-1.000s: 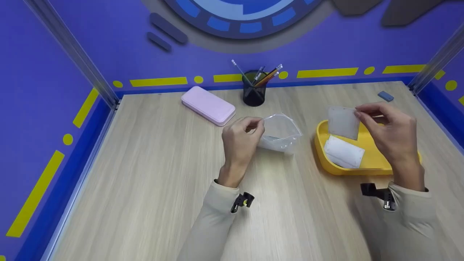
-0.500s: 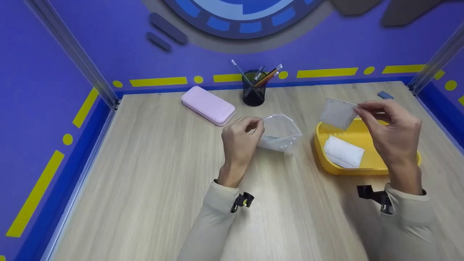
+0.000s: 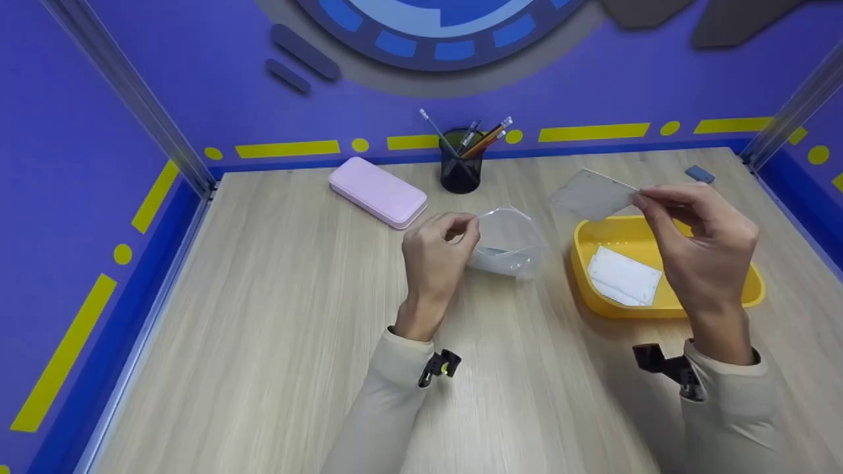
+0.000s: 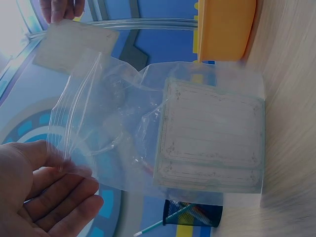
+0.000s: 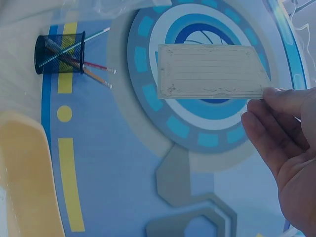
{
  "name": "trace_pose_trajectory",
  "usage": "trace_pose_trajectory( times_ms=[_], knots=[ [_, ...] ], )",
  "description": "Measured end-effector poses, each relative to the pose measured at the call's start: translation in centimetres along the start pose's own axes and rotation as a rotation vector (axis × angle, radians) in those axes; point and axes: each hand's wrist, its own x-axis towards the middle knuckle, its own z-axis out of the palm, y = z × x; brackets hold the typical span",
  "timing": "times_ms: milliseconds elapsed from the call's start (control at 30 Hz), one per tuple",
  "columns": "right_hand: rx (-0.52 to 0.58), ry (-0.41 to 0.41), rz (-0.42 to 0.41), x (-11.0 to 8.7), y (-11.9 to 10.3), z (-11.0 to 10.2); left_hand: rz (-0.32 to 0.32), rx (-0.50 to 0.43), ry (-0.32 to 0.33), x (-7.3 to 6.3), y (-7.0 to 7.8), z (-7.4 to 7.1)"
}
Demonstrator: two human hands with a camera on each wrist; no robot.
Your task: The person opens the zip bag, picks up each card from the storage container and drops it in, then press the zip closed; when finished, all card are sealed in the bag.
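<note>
My left hand (image 3: 438,253) pinches the top edge of a clear zip bag (image 3: 507,243) whose mouth gapes open, its lower end down at the table. Inside the bag, the left wrist view shows pale lined cards (image 4: 212,136) with decorated borders. A similar lined card (image 5: 207,71) is pinched at one corner between the thumb and fingers of my right hand (image 3: 701,230). That card is raised above the far left rim of a yellow tray (image 3: 602,309), to the right of the bag. More white cards (image 3: 624,276) lie in the tray's left part.
A pink pencil case (image 3: 379,191) lies behind my left hand. Beside it at the back stands a black mesh cup (image 3: 460,174) of pencils. A small blue-grey eraser-like block (image 3: 699,174) sits at the back right, near the side wall.
My right hand has moved left, carrying its card toward the bag and tilting it flatter. My left hand and the bag have stayed nearly still.
</note>
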Motion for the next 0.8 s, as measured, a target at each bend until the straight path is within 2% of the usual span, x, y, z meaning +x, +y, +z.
trace_pose_trajectory(
  times_ms=[267,800],
  knots=[
    [0.097,0.031,-0.024,-0.6,-1.5,1.1,0.003,0.017,-0.005,0.0,0.0,-0.1],
    [0.177,0.005,-0.101,-1.6,-2.4,2.8,0.005,0.008,-0.016,0.0,0.1,-0.2]
  ],
)
